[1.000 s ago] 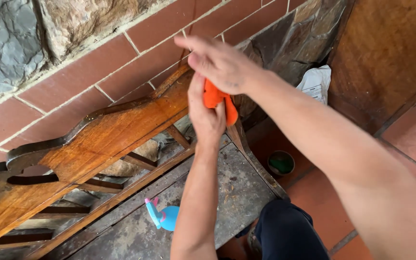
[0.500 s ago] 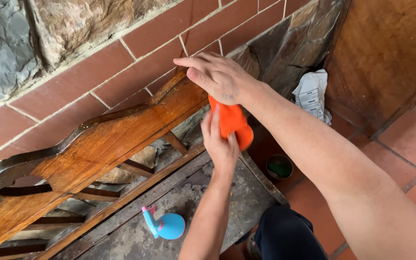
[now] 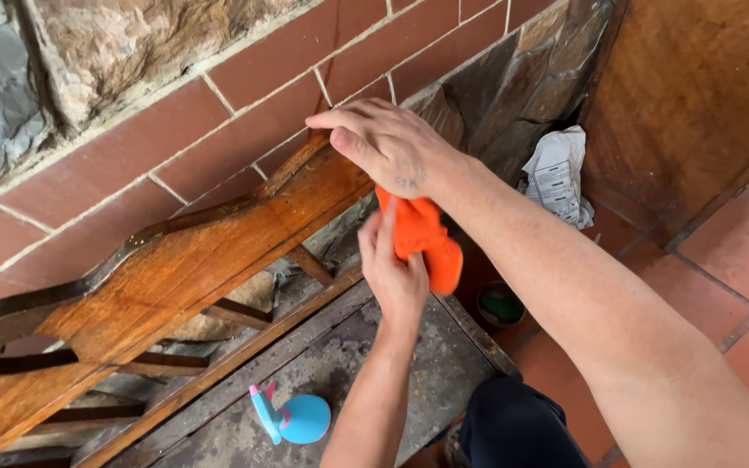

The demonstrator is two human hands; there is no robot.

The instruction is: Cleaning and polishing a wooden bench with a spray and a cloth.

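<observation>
An orange cloth [image 3: 422, 238] is pressed against the right end post of a glossy brown wooden bench back [image 3: 175, 269]. My left hand [image 3: 394, 269] grips this cloth from below, fingers wrapped over it. My right hand [image 3: 387, 143] rests on the top right corner of the bench back, fingers curled over the wood, just above the cloth. My right forearm crosses the view toward the lower right.
A blue spray bottle [image 3: 292, 418] with a pink trigger lies on the worn grey bench seat [image 3: 426, 355]. Behind stands a red brick and stone wall [image 3: 244, 95]. A crumpled white paper bag [image 3: 561, 173] and a small green-filled pot [image 3: 502, 305] sit on the red tile floor.
The orange cloth and my left hand have slid downward along the bench's right end. My right hand has settled lower onto the top corner of the bench back.
</observation>
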